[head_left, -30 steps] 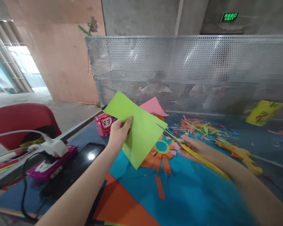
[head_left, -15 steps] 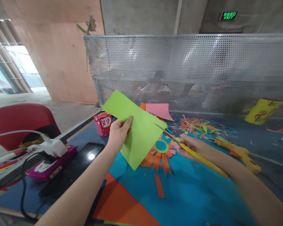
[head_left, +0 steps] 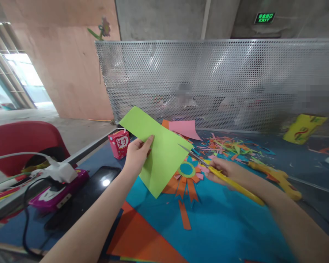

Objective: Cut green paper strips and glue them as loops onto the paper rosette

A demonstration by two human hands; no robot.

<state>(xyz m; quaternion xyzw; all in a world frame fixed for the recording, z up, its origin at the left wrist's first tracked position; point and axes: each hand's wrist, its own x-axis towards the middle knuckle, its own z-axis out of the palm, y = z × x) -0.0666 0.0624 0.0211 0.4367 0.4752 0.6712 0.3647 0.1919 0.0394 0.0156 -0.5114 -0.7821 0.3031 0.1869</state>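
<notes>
My left hand [head_left: 137, 155] pinches a sheet of light green paper [head_left: 164, 149] between thumb and fingers and holds it tilted above the table. Closed around the yellow handles of a pair of scissors [head_left: 233, 184] is my right hand [head_left: 220, 170]. The scissors' metal blades meet the paper's right corner, one blade lying over its face. Below the paper, a paper flower [head_left: 186, 170] with a blue centre and orange strips rests on a blue sheet [head_left: 208, 226], partly covered by the green paper. A loose orange strip [head_left: 184, 215] lies under the flower.
Coloured paper scraps [head_left: 230, 144] are heaped behind my right hand, near a yellow glue gun [head_left: 279, 177]. At the left are a red drink carton [head_left: 118, 144], a dark phone [head_left: 104, 179] and a purple power strip [head_left: 59, 193]. A perforated metal screen [head_left: 197, 73] stands behind the table.
The view has shifted very slightly. Both hands, the green paper and the scissors keep nearly the same positions.
</notes>
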